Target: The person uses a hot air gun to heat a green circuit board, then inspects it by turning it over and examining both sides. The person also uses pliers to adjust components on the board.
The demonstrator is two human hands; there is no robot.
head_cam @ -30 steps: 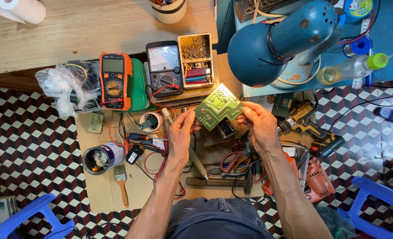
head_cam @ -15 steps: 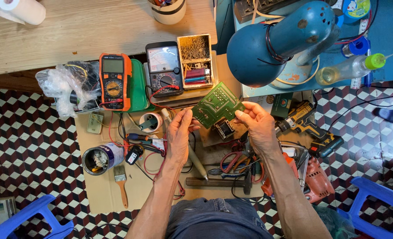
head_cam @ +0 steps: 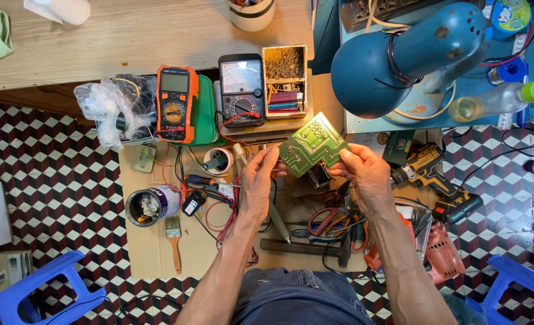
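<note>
A green circuit board (head_cam: 312, 144), solder side up and tilted, hangs above a cardboard mat (head_cam: 152, 253) on the floor. My left hand (head_cam: 258, 180) pinches its lower left edge with the fingertips. My right hand (head_cam: 365, 171) grips its right edge. A dark component block (head_cam: 318, 174) shows just under the board. Both forearms reach out from my lap at the bottom of the view.
An orange multimeter (head_cam: 175, 103) and a black analogue meter (head_cam: 241, 90) lie behind the board beside a parts box (head_cam: 284, 81). A blue lamp (head_cam: 399, 57) looms at right. A cordless drill (head_cam: 435, 180), pliers (head_cam: 324, 219), a brush (head_cam: 174, 244), a can (head_cam: 152, 204) and red wires surround the hands.
The board has tilted and turned a little between my hands, shifting slightly to the right. My left hand moved from gripping its side to pinching its lower left edge.
</note>
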